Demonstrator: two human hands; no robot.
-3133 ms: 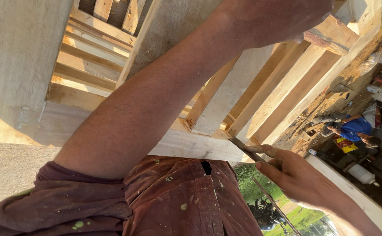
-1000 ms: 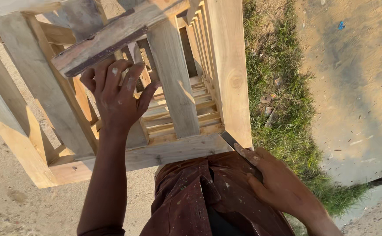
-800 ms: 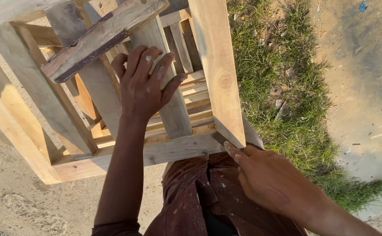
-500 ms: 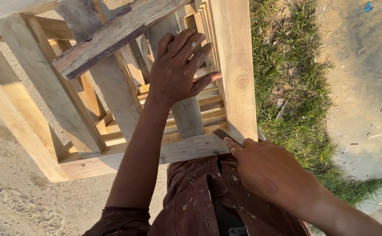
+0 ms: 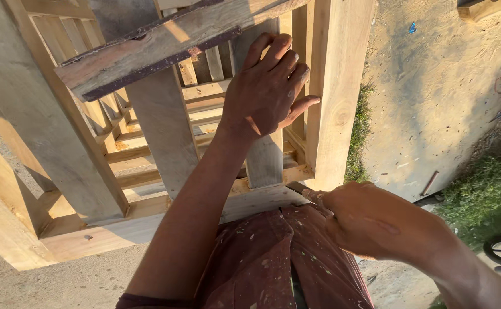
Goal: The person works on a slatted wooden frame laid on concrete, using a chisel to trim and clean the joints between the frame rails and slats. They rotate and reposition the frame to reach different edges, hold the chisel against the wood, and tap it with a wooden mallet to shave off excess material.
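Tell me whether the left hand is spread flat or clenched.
Spread. The left hand lies open against an upright wooden slat of the frame, fingers extended and apart, thumb out to the side.

Grass strip [image 5: 358, 134], sandy ground [image 5: 445, 86]

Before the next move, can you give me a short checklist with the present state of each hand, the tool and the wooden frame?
1. Left hand steady on the frame: ok, its palm lies flat on an upright slat, fingers spread.
2. Right hand has the tool: ok, it is closed around a thin tool.
3. Tool tip placed at the joint: cannot tell, the tip is hidden at the corner of the wooden frame.
4. Left fingers away from the tool: ok, they are well above it.
5. Frame supported: ok, its bottom rail rests against the person's lap.
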